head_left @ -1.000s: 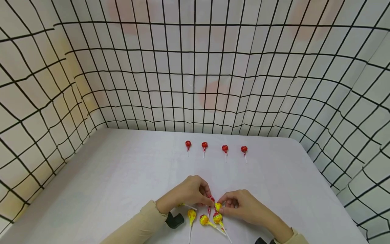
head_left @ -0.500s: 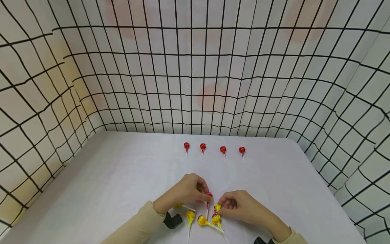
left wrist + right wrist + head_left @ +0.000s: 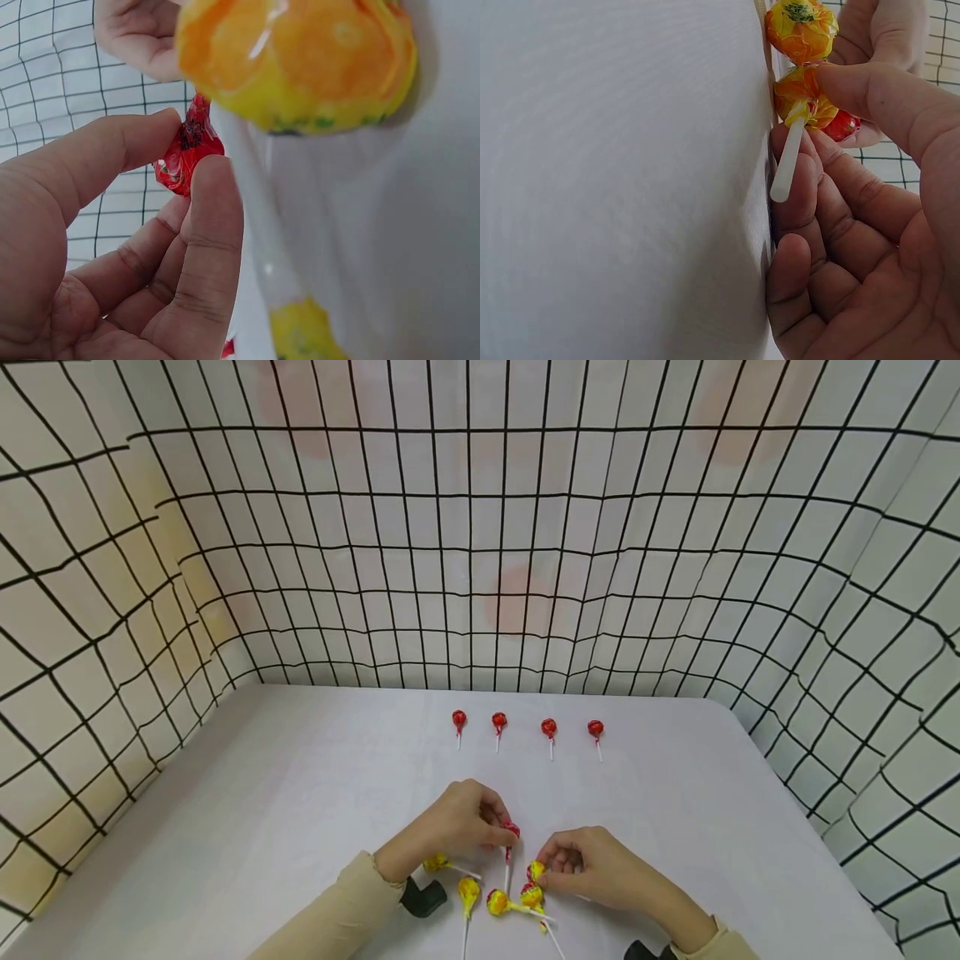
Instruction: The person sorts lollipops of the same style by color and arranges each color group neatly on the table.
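Observation:
My left hand (image 3: 467,820) pinches a red lollipop (image 3: 513,831) by its wrapped head between thumb and forefinger; its white stick points toward me. In the left wrist view that lollipop (image 3: 189,156) shows between the fingertips, while a yellow lollipop (image 3: 300,60) fills the foreground. To the right, my right hand (image 3: 596,867) pinches a yellow-wrapped lollipop (image 3: 535,870). The right wrist view shows its head (image 3: 804,97) under the thumb, with the white stick jutting out. Another yellow lollipop (image 3: 532,896) lies right against it, just in front of the fingers.
Several red lollipops (image 3: 499,720) stand in a row near the far edge of the white table (image 3: 337,752). More yellow lollipops (image 3: 468,891) lie around the hands, one beside the left wrist (image 3: 435,862). A black-gridded white wall (image 3: 487,560) encloses the back and sides.
The left hand has moved slightly away from me and to the left with the red lollipop, parting it from the yellow ones. The right hand stays nearly still on its lollipop.

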A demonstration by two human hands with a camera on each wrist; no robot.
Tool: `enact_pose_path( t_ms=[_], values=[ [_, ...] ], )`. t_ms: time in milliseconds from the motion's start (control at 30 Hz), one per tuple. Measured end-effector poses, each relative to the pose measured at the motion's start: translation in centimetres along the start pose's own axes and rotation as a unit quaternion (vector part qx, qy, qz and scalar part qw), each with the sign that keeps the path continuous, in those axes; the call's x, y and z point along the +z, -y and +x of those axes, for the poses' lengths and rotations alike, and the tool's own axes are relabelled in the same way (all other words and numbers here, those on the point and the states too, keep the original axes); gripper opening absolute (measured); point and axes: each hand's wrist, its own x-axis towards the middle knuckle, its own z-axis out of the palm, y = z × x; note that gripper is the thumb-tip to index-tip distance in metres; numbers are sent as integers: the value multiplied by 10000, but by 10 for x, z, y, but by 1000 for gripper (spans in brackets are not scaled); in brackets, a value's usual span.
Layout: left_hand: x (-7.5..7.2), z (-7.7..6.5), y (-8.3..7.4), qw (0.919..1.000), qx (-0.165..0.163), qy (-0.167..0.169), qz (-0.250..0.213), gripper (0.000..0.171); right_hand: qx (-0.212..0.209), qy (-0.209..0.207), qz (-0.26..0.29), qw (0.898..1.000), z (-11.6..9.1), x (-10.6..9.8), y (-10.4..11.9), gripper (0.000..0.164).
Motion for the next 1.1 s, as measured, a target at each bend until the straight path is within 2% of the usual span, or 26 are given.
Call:
enact_pose_path(
  t_ms=[333, 667, 833, 1100],
  values=[
    [-3, 3, 0, 10000, 3, -4, -8, 17, 9, -23, -22, 10000, 0, -2, 2, 15],
    [-15, 4, 2, 9999, 32, -119, -61, 15, 203, 14, 22, 9998, 0, -1, 5, 16],
    [-27, 7, 5, 9995, -48, -312, 3, 16, 227, 25, 5, 9997, 0, 0, 5, 16],
    [-62, 17, 19, 9941, -527, -935, 122, 17, 69, 32, 112, 9999, -1, 0, 4, 15]
  ],
)
